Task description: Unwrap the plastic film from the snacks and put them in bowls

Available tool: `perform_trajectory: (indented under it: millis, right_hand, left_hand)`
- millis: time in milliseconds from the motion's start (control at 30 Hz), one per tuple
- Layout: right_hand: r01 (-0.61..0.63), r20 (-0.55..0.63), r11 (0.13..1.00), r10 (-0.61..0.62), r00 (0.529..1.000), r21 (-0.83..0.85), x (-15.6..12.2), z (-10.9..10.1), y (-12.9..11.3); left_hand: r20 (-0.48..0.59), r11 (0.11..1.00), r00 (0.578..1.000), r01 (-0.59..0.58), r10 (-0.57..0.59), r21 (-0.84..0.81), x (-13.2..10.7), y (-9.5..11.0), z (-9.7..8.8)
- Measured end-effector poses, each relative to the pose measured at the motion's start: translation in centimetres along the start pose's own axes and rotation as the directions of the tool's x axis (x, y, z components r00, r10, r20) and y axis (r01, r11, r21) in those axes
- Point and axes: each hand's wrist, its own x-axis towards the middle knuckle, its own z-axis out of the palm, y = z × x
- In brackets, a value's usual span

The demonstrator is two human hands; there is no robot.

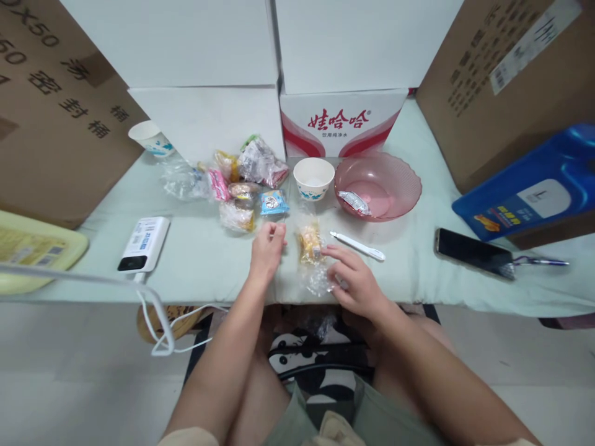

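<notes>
A clear plastic snack packet (310, 244) with a yellow-brown cake inside lies on the pale green table (204, 260) between my hands. My right hand (354, 280) rests at the packet's near end, fingers curled onto the crinkled wrapper. My left hand (266, 248) hovers just left of the packet with its fingers drawn together in a pinch; what it pinches, if anything, is too small to see. A white pen-like tool (357, 246) lies right of the packet.
A pile of wrapped snacks (246, 179) lies behind, with a paper cup (313, 178) and a pink bowl (377, 186) holding one silver packet. A power bank (143, 243) with cable is at left, a phone (471, 251) at right. Cardboard and white boxes wall the back.
</notes>
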Motion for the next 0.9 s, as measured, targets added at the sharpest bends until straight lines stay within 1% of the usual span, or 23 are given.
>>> perform_trajectory:
  millis: [67,100,167,233,300,333,367,400,433,467,500,533,567,600,667,733,767,800,833,900]
  right_hand:
    - [0.094,0.119,0.995,-0.095,0.988,0.016,-0.1,0.9,-0.4]
    - [0.137,0.180,0.990,-0.138,0.974,0.020,-0.1,1.5,-0.7]
    - [0.213,0.292,0.977,-0.211,0.933,0.026,-0.1,2.7,-1.3]
    - [0.268,0.375,0.962,-0.266,0.888,0.048,0.1,3.7,-2.2]
    - [0.314,0.411,0.945,-0.323,0.852,0.091,0.3,4.0,-3.1]
    - [0.326,0.403,0.938,-0.345,0.848,0.116,0.3,4.0,-3.4]
    - [0.326,0.370,0.935,-0.354,0.859,0.136,0.3,3.8,-3.6]
    - [0.304,0.308,0.942,-0.334,0.891,0.143,0.3,3.5,-3.7]
    - [0.245,0.220,0.960,-0.269,0.937,0.132,0.3,3.1,-3.6]
    - [0.147,0.117,0.983,-0.159,0.980,0.110,0.3,2.8,-3.2]
    - [0.014,0.016,0.996,-0.016,1.000,0.087,0.3,2.5,-2.7]
    - [-0.134,-0.065,0.989,0.138,0.988,0.070,0.4,2.3,-2.1]
    - [-0.275,-0.112,0.959,0.281,0.953,0.065,0.6,2.2,-1.4]
    - [-0.392,-0.122,0.917,0.398,0.909,0.072,0.8,2.1,-0.7]
    - [-0.540,-0.070,0.831,0.551,0.832,0.132,1.4,2.2,0.3]
    - [-0.628,0.027,0.724,0.649,0.760,0.286,2.0,2.5,0.6]
    - [-0.653,0.091,0.640,0.682,0.725,0.404,2.2,2.6,0.5]
    - [-0.662,0.163,0.528,0.704,0.691,0.532,2.5,2.7,0.2]
    - [-0.654,0.236,0.391,0.713,0.660,0.647,2.6,2.8,-0.1]
    - [-0.593,0.347,0.121,0.712,0.610,0.796,2.8,2.7,-0.7]
  left_hand:
    - [0.147,0.997,0.987,0.070,-0.067,-0.018,-0.4,0.0,-0.1]
    - [0.205,0.997,0.976,0.080,-0.075,-0.019,-0.8,0.1,-0.1]
    - [0.264,0.998,0.963,0.059,-0.055,-0.005,-1.6,0.5,0.2]
    - [0.257,0.997,0.966,0.020,-0.039,0.078,-2.3,1.1,0.7]
    - [0.221,0.977,0.975,-0.015,-0.034,0.214,-2.7,1.4,1.1]
    - [0.205,0.964,0.978,-0.033,-0.023,0.264,-2.7,1.5,1.2]
    - [0.194,0.957,0.981,-0.049,-0.008,0.287,-2.5,1.4,1.4]
    - [0.187,0.959,0.982,-0.058,0.006,0.277,-2.3,1.3,1.4]
    - [0.180,0.971,0.983,-0.059,0.016,0.234,-1.9,1.1,1.5]
    - [0.163,0.985,0.986,-0.047,0.020,0.165,-1.6,0.9,1.5]
    - [0.133,0.997,0.991,-0.019,0.009,0.071,-1.3,0.8,1.4]
    - [0.102,0.998,0.994,0.031,-0.026,-0.049,-1.1,0.8,1.4]
    - [0.087,0.977,0.993,0.097,-0.082,-0.189,-0.9,0.9,1.4]
    - [0.101,0.926,0.984,0.173,-0.148,-0.337,-0.8,1.1,1.3]
    - [0.202,0.755,0.948,0.318,-0.246,-0.573,-0.8,1.8,1.2]
    - [0.330,0.598,0.907,0.420,-0.260,-0.683,-1.1,2.7,1.1]
    - [0.383,0.543,0.889,0.456,-0.249,-0.705,-1.2,3.1,1.0]
    - [0.431,0.499,0.871,0.489,-0.235,-0.716,-1.4,3.5,0.8]
    - [0.474,0.462,0.853,0.518,-0.219,-0.720,-1.5,3.8,0.7]
    - [0.530,0.405,0.826,0.558,-0.191,-0.724,-1.5,4.2,0.1]
